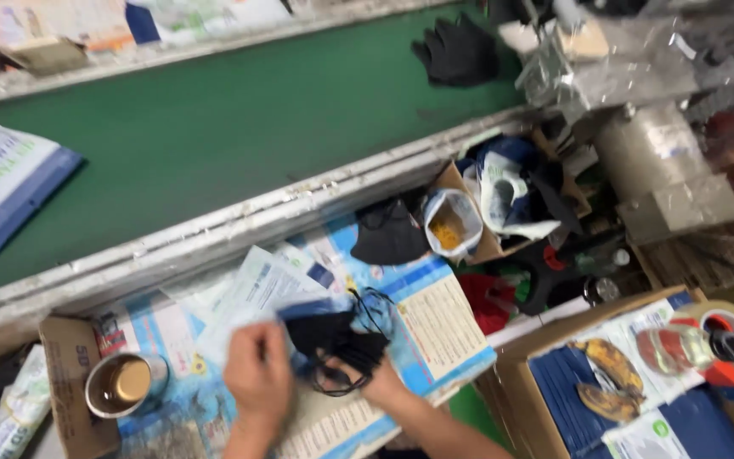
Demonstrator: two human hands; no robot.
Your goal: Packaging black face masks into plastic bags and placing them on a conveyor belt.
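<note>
My left hand (pixel 258 374) grips the lower edge of a white and blue plastic pouch (pixel 256 293) lying on the work surface. My right hand (pixel 367 378) holds a bunch of black face masks (pixel 337 336) with thin ear loops, right at the pouch's blue end. The masks touch or enter the pouch mouth; blur hides which. Under both hands lies a blue and white printed sheet (pixel 435 323). Another black mask (pixel 388 234) rests just beyond it, by the belt's rail.
A green conveyor belt (pixel 231 119) runs diagonally behind a metal rail (pixel 214 234), carrying a filled pouch (pixel 2 178) at left and black masks (pixel 456 51) at far right. A metal cup (pixel 121 382) stands left. Cardboard boxes (pixel 545 357) of pouches and a tape roll (pixel 724 327) sit right.
</note>
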